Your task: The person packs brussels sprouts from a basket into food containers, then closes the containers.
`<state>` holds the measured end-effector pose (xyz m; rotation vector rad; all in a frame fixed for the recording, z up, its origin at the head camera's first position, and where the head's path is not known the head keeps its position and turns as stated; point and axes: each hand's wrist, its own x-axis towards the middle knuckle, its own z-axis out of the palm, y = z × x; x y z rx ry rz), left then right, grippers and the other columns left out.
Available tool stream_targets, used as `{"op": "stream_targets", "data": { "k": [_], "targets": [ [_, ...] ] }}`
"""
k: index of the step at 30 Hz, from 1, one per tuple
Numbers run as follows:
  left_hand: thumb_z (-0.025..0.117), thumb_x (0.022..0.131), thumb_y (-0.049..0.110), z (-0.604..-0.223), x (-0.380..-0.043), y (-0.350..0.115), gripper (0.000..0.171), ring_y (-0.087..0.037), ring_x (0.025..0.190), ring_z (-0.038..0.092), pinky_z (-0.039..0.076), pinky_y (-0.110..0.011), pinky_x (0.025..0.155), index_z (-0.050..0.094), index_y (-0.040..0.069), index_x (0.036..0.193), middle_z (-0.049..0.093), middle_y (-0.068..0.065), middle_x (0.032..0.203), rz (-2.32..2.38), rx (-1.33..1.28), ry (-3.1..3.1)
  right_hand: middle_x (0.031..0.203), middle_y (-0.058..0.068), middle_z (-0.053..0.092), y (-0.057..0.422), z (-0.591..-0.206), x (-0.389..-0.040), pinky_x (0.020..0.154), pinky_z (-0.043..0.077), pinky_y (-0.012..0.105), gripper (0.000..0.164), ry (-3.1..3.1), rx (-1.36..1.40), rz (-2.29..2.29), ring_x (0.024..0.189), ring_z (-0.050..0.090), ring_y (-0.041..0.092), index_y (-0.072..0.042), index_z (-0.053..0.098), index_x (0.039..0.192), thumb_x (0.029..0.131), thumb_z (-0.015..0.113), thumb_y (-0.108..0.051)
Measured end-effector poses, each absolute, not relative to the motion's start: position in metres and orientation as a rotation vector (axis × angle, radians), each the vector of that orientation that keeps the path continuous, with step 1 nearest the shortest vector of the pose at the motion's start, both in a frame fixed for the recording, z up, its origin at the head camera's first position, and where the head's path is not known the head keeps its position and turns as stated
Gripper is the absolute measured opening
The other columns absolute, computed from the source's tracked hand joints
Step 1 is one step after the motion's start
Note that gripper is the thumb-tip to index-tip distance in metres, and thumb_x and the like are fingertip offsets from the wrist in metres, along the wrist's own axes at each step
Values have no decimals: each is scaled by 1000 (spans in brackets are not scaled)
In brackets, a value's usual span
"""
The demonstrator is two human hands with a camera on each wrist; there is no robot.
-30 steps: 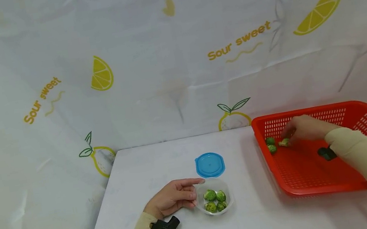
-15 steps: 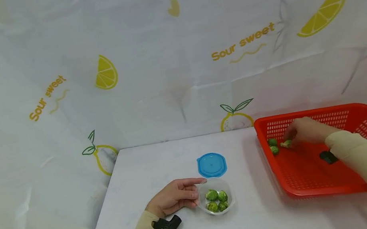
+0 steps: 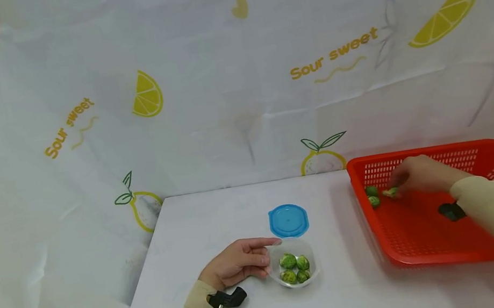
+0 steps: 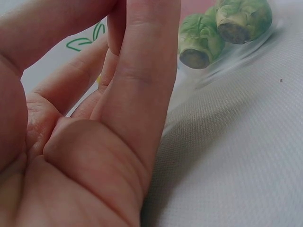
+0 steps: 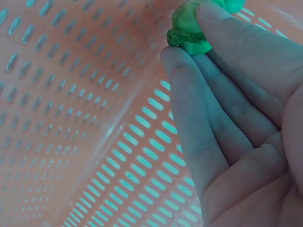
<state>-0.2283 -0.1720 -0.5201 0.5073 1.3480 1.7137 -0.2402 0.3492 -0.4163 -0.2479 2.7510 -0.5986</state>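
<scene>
Right hand [image 3: 419, 175] pinches sprout [image 3: 390, 193], frame right; pale end leftward, long axis near-level, as before. Left hand [image 3: 236, 263] relaxed against bowl [image 3: 294, 245].

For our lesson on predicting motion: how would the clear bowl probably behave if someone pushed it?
The bowl looks thin-walled and see-through, so it is probably light and might slide easily. With four sprouts low inside, tipping seems unlikely under a gentle push. They look roundish, so they may roll about.
</scene>
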Motion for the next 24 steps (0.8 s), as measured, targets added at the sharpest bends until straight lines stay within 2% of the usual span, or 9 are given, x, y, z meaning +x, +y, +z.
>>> {"op": "stream_targets", "data": {
  "k": [5,14,20,24],
  "targets": [
    [76,99,9,-523,-229,-169,62,-8,85,77,67,-27,84,55,5,157,69,1,99,1706,490,1377,104,2,80,353,-403,-226,90,64,55,24,2783,-228,-597,94,70,20,-9,83,112,93,85,-24],
    [76,100,10,-523,-229,-171,65,-7,85,77,67,-25,83,51,3,160,72,2,101,1706,506,1361,106,-1,80,338,-373,-197,83,65,45,25,2846,-232,-607,96,68,20,-12,83,115,93,86,-25],
    [75,100,8,-521,-228,-170,63,-6,85,77,67,-25,83,53,3,159,73,2,100,1722,527,1346,111,-2,80,320,-356,-179,85,66,47,30,2906,-234,-635,102,68,21,-17,83,119,93,86,-33],
    [77,99,9,-521,-227,-169,63,-7,85,78,67,-26,83,54,4,158,73,2,99,1724,520,1345,108,-7,80,304,-349,-171,82,64,36,24,2933,-278,-654,101,67,19,-25,85,115,92,87,-32]
  ]
}}
